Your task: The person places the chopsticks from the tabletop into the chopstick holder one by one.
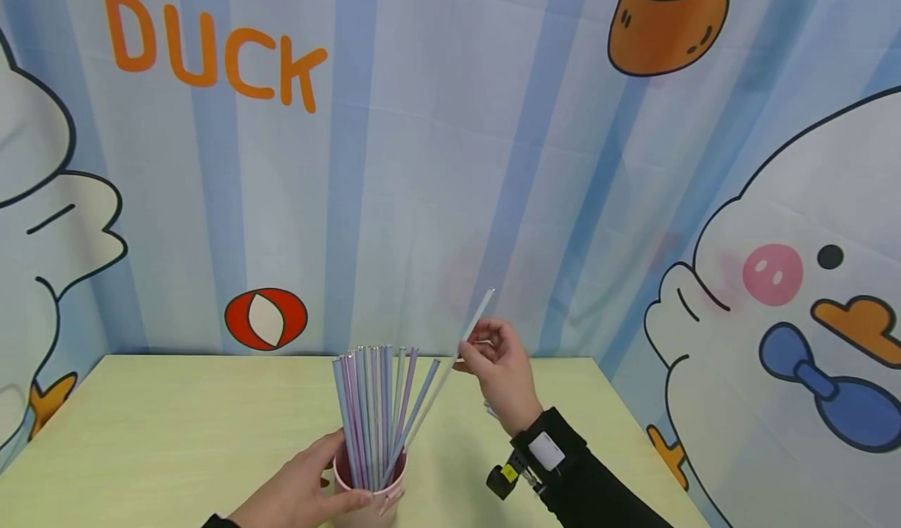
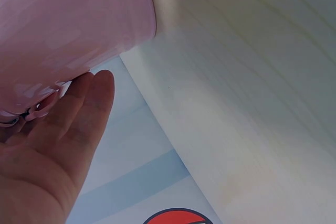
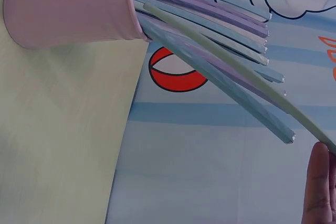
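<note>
A pink cup (image 1: 369, 504) stands at the table's front, filled with several upright straws (image 1: 373, 411) in pale blue, purple and whitish tones. My left hand (image 1: 299, 477) grips the cup from the left, its thumb at the near rim; in the left wrist view, the fingers (image 2: 94, 98) lie along the cup's side. Between thumb and fingertips, my right hand (image 1: 503, 368) pinches a whitish straw (image 1: 450, 368) near its upper end. That straw slants down leftward, and in the right wrist view its lower end is by the cup's rim (image 3: 137, 19).
The pale yellow table (image 1: 211, 411) meets a blue-striped printed curtain (image 1: 436, 160) at its back edge. A small pale bluish object (image 1: 490, 409) lies partly hidden behind my right wrist. Some pink bow-like trim (image 1: 390, 499) sits on the cup's front.
</note>
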Tool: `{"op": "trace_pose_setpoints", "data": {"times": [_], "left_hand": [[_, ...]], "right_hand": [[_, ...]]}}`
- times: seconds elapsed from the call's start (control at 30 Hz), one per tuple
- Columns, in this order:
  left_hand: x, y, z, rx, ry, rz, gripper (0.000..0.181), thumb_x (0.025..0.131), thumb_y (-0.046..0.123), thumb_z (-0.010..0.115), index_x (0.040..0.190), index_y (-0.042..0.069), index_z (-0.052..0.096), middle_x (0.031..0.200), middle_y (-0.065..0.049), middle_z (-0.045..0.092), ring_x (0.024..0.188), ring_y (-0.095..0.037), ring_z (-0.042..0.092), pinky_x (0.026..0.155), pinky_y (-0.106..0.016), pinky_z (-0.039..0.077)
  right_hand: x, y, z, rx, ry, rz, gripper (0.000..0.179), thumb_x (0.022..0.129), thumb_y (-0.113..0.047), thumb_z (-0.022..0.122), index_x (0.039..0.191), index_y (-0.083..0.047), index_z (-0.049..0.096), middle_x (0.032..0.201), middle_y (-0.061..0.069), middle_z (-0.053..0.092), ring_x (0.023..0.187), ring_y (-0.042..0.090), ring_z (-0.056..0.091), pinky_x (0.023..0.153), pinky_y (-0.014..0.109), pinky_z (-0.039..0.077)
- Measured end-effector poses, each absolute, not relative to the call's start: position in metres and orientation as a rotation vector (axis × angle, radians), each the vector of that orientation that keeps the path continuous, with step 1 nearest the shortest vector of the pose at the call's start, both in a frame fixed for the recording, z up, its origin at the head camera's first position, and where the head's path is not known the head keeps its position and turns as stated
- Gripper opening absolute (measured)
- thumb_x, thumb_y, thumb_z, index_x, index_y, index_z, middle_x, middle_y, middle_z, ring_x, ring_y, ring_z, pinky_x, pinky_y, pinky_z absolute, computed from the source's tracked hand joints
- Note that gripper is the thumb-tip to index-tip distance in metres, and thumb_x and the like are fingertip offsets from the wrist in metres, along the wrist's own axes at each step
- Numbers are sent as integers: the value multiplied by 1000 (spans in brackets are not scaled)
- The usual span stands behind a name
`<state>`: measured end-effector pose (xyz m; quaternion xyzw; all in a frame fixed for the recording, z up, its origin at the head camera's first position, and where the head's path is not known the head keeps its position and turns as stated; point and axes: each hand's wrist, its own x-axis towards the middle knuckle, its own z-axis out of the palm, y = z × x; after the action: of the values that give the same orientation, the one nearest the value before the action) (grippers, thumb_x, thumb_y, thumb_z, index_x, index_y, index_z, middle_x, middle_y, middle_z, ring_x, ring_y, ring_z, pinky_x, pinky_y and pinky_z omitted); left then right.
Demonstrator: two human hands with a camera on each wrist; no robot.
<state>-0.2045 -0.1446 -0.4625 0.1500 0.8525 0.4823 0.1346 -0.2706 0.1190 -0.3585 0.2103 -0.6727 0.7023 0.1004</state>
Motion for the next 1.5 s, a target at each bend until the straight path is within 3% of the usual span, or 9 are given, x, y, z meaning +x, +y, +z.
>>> {"op": "trace_pose_setpoints", "data": {"times": [0.37, 0.63, 1.5], "left_hand": [[-206, -144, -463, 422, 2504, 1358, 85, 69, 58, 66, 139, 27, 29, 129, -4, 43, 104, -21, 46, 81, -47, 44], [-207, -144, -462, 389, 2488, 1363, 86, 68, 58, 67, 140, 27, 29, 131, -4, 42, 105, -22, 46, 82, -47, 44], [-206, -143, -463, 377, 2479, 1377, 88, 69, 58, 66, 141, 26, 26, 135, -8, 39, 108, -24, 45, 82, -47, 44]], "right_hand": [[-270, 111, -374, 646, -2069, 2059, 36, 84, -14, 63, 112, -5, 42, 100, 20, 47, 84, 30, 56, 73, 42, 49], [-252, 104, -373, 663, -2208, 1991, 35, 85, -8, 60, 113, 1, 41, 98, 20, 51, 88, 35, 55, 73, 41, 49], [-252, 100, -431, 643, -2412, 1945, 34, 81, -20, 66, 106, -7, 48, 92, 13, 54, 80, 26, 58, 66, 37, 50]]}}
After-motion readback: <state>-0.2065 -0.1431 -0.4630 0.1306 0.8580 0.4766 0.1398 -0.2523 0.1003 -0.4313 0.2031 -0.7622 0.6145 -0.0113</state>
